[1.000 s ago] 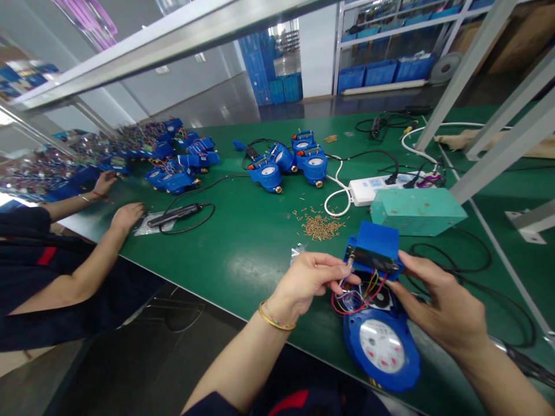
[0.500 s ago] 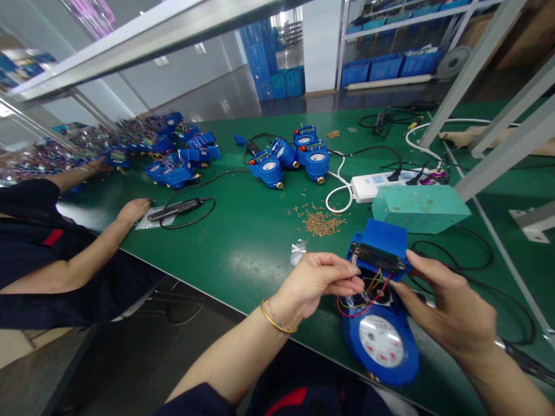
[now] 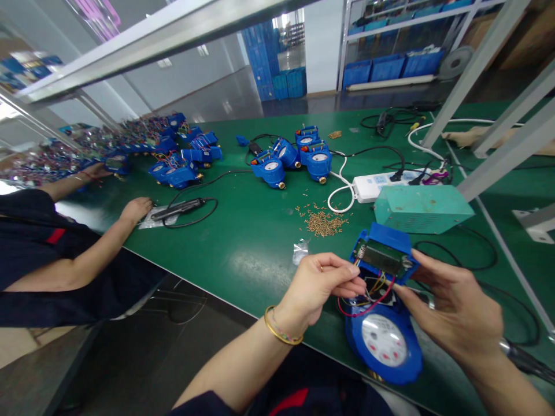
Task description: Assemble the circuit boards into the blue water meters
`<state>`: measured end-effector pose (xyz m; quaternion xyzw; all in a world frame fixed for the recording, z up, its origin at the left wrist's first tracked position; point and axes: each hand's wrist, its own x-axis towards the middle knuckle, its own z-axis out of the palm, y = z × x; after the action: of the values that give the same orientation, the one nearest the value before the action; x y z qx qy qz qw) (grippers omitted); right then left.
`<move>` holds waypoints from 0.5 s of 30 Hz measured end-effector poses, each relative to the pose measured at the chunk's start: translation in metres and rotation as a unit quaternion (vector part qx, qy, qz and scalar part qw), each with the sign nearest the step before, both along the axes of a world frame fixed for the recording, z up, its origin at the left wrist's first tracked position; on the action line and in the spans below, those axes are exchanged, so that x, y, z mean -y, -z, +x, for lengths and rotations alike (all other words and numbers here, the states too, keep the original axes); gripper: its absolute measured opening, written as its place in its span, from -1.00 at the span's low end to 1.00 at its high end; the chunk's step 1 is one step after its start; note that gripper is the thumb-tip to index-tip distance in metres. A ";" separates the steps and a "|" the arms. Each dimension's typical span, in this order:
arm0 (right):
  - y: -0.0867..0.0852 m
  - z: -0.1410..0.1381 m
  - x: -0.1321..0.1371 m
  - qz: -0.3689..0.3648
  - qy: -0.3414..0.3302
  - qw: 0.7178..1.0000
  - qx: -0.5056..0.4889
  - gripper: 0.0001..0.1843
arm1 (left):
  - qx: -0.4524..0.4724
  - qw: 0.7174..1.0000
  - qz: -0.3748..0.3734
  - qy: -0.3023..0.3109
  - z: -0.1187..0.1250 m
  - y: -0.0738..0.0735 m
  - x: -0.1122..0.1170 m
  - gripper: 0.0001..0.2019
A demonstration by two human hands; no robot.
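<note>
Both hands (image 3: 321,286) on open blue meter (image 3: 384,341), wires (image 3: 368,292) inside

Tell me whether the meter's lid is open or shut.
Open: the lid is tipped up off the meter, baring coloured wires inside.

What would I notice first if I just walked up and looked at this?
Right in front, the left hand and the right hand work on an open blue meter with coloured wires spilling out at the near edge of the green table. Farther back lie more blue meters and a heap of small brass pins. At the left, another person's hand rests on the table.
</note>
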<state>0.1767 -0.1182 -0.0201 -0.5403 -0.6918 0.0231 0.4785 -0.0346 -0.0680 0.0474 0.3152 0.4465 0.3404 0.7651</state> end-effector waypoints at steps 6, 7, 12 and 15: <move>-0.005 -0.004 -0.001 0.035 0.023 0.998 0.046 -0.37 | 0.016 1.000 -0.004 -0.007 0.000 0.002 0.002 -0.79; -0.006 -0.004 -0.001 0.038 0.025 0.998 0.048 -0.37 | 0.018 1.000 -0.004 -0.007 0.000 0.002 0.002 -0.79; -0.006 -0.005 -0.001 0.041 0.029 0.997 0.051 -0.35 | 0.016 1.000 0.007 -0.011 0.001 0.002 0.004 -0.75; -0.004 -0.004 -0.001 0.041 0.028 0.997 0.051 -0.35 | 0.010 1.000 0.022 -0.012 0.002 0.000 0.005 -0.73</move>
<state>0.1725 -0.1172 -0.0160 -0.5400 -0.6998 -0.0464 0.4652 -0.0328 -0.0730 0.0472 0.3233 0.4349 0.3628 0.7581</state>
